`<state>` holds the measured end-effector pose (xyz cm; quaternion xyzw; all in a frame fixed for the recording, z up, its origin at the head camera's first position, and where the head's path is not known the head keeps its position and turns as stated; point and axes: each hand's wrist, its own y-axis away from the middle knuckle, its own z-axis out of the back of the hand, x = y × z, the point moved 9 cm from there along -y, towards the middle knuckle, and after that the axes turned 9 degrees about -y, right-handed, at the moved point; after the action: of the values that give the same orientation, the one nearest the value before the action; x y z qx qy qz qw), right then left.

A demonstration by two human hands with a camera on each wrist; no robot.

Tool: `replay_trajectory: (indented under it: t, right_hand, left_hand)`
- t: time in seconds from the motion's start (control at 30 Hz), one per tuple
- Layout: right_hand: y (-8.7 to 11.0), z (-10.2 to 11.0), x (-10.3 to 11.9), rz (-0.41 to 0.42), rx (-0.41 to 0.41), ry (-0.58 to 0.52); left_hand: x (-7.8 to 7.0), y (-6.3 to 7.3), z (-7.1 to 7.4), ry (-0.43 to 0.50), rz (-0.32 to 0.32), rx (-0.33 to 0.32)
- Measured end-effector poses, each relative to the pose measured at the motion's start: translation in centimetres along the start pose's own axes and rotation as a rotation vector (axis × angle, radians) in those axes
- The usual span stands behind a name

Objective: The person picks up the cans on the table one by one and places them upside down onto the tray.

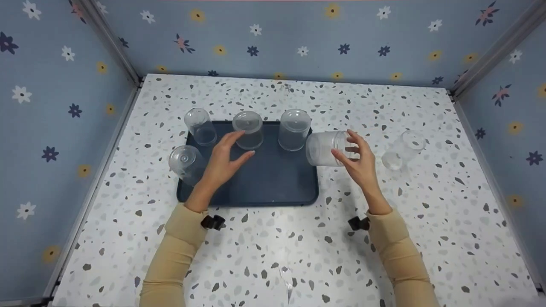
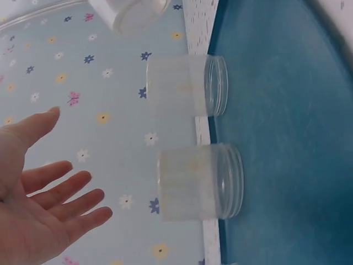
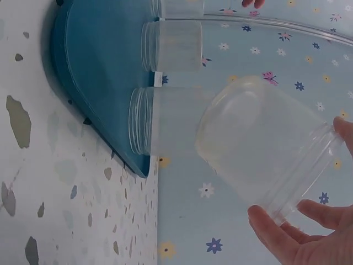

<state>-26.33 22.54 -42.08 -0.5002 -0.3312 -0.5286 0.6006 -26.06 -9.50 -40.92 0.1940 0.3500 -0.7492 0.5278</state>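
Gripping a sideways jar (image 1: 323, 149) only at its mouth, the right hand (image 1: 361, 165) may let the unsupported base droop; left hand (image 1: 222, 161) spread, empty.

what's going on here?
A person is handling clear jars with both hands. The right hand holds one jar on its side by its threaded end, in the air near the tray's right edge, closed end toward the tray. The left hand is open over the tray, holding nothing. Four other jars stand upside down on the tray, and one more jar is on the table to the right.
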Motion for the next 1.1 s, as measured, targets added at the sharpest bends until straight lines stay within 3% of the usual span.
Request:
replay_trajectory:
  t: [0.3,0.43,0.67,0.83,1.1]
  right_hand:
    - [1.2,-2.1,3.2,-0.041,0.025,-0.08]
    - [1.3,-3.0,2.9,-0.072,0.042,-0.136]
    - [1.1,-4.2,0.7,-0.053,0.073,-0.265]
    - [1.7,-5.4,0.7,-0.02,0.109,-0.347]
    - [2.6,-6.6,1.2,0.003,0.147,-0.42]
  left_hand:
    - [-0.2,0.3,-2.3,0.161,-0.011,-0.105]
    - [-0.7,0.1,-3.4,0.227,-0.01,-0.121]
    - [-1.9,-0.3,-4.8,0.298,-0.037,-0.141]
    - [-2.6,-0.3,-5.3,0.343,-0.072,-0.151]
    - [-3.2,0.2,-6.0,0.426,-0.064,-0.114]
